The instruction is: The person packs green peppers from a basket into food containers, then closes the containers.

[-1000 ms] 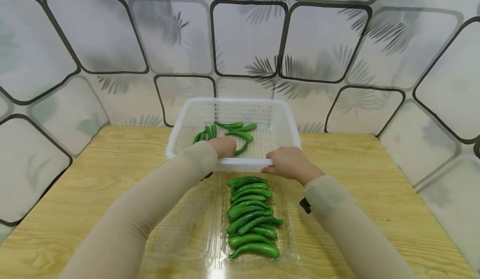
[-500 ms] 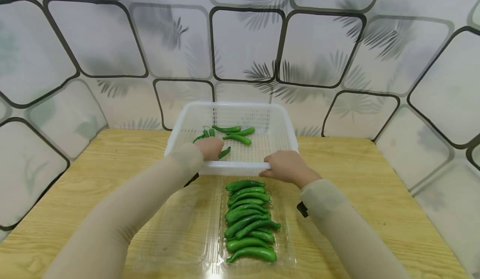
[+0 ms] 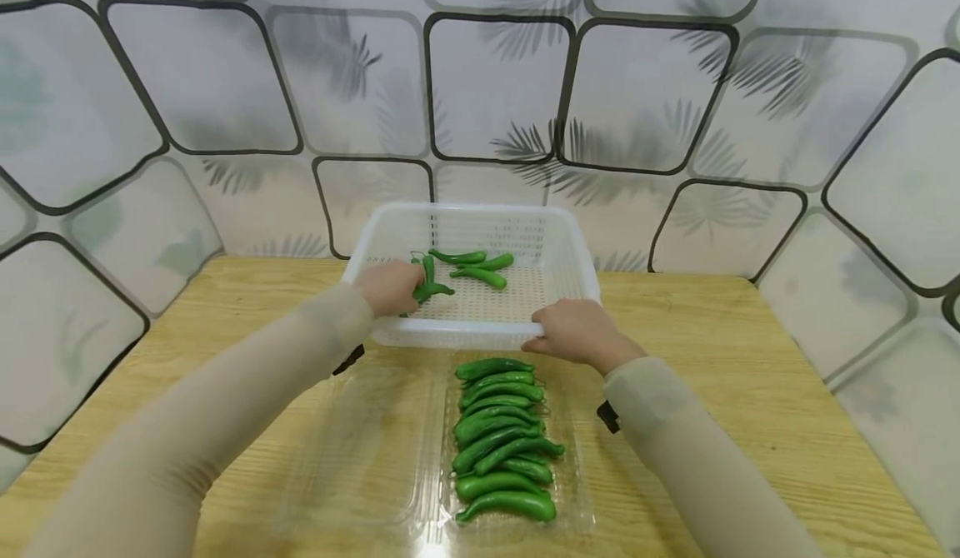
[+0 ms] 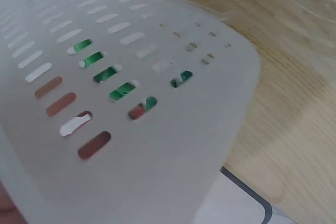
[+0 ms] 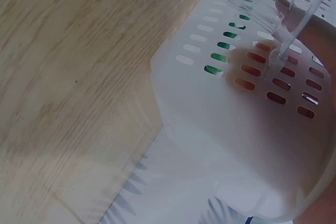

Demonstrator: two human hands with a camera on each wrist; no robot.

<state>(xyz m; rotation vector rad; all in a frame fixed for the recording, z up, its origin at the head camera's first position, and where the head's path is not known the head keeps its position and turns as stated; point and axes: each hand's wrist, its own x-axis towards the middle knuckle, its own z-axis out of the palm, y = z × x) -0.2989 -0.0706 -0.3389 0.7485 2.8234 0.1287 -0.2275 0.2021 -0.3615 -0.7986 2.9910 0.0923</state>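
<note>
A white slotted plastic basket [image 3: 457, 335] stands at the back of the table. Inside its left end, my left hand [image 3: 390, 287] holds a green chili pepper [image 3: 433, 291], whose tip sticks out past the fingers. Other green chili peppers [image 3: 480, 277] lie loose on the basket floor, some partly hidden by this hand. The front rim is gripped by my right hand [image 3: 577, 333] near the right corner. In the left wrist view the basket wall [image 4: 173, 145] hides most of the hand; green and skin show through its slots.
In front of the basket lies an opened clear plastic clamshell box [image 3: 360, 466]. Its right half bears a column of several green chili peppers [image 3: 506, 504] laid crosswise. Behind the wooden table [image 3: 690, 333] rises a patterned wall [image 3: 495, 83].
My left hand has moved left inside the basket, carrying the chili pepper from near the middle to the left end. The right hand has kept its grip on the rim.
</note>
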